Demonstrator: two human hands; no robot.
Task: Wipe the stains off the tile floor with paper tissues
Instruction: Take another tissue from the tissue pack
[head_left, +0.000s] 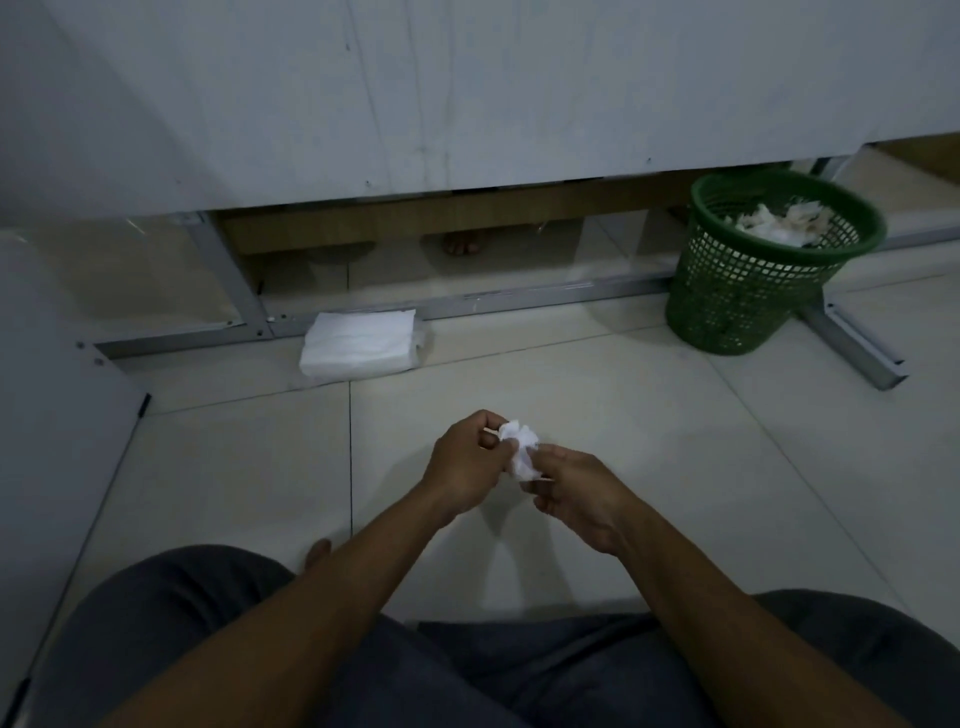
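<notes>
The person sits on the tile floor (597, 395). Both hands are up in the air over the floor, in the middle. The left hand (465, 462) and the right hand (576, 493) each pinch one scrunched white tissue (522, 449) between them. It looks like they are balling it up. I cannot see a stain here.

Next, I think, they press it down and rub, or drop it in the green bin (769, 260) at the far right. The tissue pack (358, 343) lies by the far metal rail (519, 301).
</notes>
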